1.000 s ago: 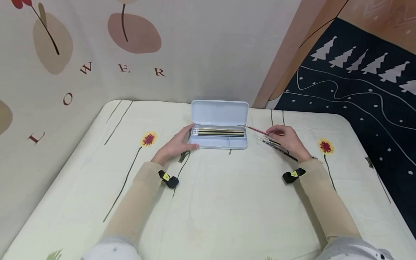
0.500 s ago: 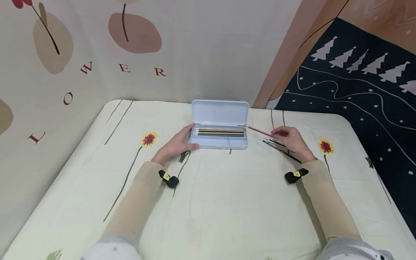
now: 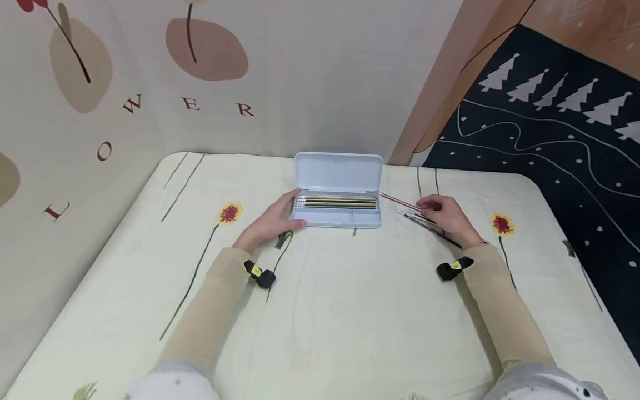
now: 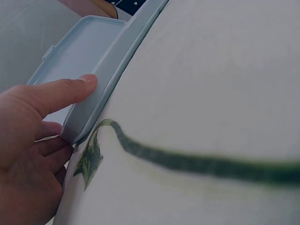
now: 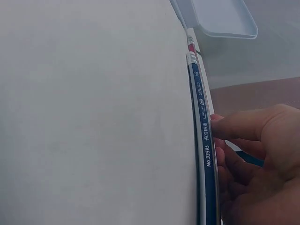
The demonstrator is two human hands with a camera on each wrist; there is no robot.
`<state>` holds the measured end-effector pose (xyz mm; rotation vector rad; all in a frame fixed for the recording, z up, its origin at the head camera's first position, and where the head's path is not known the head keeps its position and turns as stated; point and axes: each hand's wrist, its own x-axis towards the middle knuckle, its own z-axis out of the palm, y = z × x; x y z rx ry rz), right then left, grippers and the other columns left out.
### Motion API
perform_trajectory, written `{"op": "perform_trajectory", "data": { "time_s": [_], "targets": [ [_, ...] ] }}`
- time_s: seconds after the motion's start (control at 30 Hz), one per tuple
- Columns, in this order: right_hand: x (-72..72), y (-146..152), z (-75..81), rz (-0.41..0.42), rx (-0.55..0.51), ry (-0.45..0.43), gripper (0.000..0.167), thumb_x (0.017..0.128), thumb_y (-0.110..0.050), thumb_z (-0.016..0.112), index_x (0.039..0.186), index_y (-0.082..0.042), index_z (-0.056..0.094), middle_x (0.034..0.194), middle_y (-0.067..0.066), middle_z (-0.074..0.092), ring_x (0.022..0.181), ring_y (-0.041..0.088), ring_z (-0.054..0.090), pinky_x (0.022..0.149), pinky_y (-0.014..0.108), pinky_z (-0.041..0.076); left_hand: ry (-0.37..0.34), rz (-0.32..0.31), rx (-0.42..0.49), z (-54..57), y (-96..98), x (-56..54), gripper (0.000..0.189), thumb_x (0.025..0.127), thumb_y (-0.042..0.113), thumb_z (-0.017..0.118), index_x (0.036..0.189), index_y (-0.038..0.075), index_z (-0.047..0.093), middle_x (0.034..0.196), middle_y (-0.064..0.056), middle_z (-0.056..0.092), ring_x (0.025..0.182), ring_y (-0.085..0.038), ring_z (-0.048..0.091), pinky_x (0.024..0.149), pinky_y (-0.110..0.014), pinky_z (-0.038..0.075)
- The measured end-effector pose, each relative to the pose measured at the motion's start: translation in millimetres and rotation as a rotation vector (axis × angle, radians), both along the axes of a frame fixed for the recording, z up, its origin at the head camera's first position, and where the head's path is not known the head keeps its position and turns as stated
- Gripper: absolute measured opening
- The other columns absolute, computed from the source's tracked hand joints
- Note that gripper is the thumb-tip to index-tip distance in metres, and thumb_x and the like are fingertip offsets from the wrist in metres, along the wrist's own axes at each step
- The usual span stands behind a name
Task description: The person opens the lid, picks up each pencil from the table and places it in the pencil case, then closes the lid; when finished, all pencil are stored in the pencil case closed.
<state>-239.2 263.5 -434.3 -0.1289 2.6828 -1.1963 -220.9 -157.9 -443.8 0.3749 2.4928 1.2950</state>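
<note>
Right hand (image 5: pixel 272 178), bare: thumb and fingertips bent together on the red-barrelled pencil (image 5: pixel 191 48), contact partly hidden. Dark blue pencil (image 5: pixel 205 112), white lettering "HB" and "No.33595", lies just on the near side of it, pale end pointing left. Farther left, pale blue plastic case (image 5: pixel 227 21), partly in frame, lid raised. Matte white surface (image 5: pixel 93 112) extends near; grey wall (image 5: pixel 276 56) with pinkish band on the far side.
</note>
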Motion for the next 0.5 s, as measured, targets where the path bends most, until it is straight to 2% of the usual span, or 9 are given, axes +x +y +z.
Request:
{"op": "perform_trajectory", "data": {
  "time_s": [0.5],
  "targets": [
    [0.7, 0.5, 1.0, -0.021, -0.004, 0.018, 0.025, 0.095, -0.005, 0.055, 0.116, 0.003, 0.064, 0.112, 0.019, 0.06, 0.094, 0.027, 0.05, 0.078, 0.033, 0.041, -0.017, 0.01, 0.011, 0.9, -0.7, 0.7, 0.089, 0.087, 0.023, 0.072, 0.155, 0.011, 0.016, 0.159, -0.012, 0.015, 0.145, -0.028, 0.01, 0.116, -0.047, 0.011]
  ]
}}
